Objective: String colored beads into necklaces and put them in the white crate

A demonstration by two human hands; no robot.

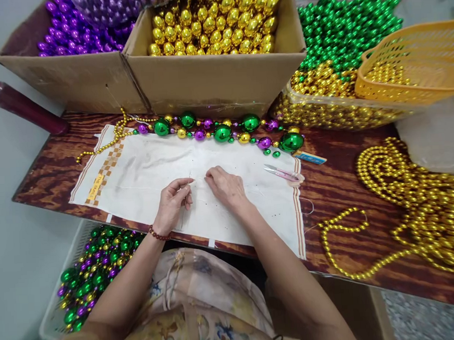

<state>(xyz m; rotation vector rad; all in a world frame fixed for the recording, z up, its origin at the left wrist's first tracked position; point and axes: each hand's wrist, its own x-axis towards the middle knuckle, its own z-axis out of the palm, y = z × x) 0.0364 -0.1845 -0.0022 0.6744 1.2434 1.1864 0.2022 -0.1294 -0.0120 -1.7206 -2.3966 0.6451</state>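
Observation:
My left hand is pinched shut on a thin needle that points up from its fingertips over a white cloth. My right hand rests on the cloth just to the right, fingers curled and pinching at a fine thread by the needle's tip. A strand of green, purple and gold beads lies along the cloth's far edge. Small pink-handled snips lie on the cloth to the right of my right hand.
Cardboard boxes of purple beads and gold beads stand at the back. A clear tub holds green and gold beads beside an orange basket. Gold bead strings pile at right. A bin of mixed beads sits below left.

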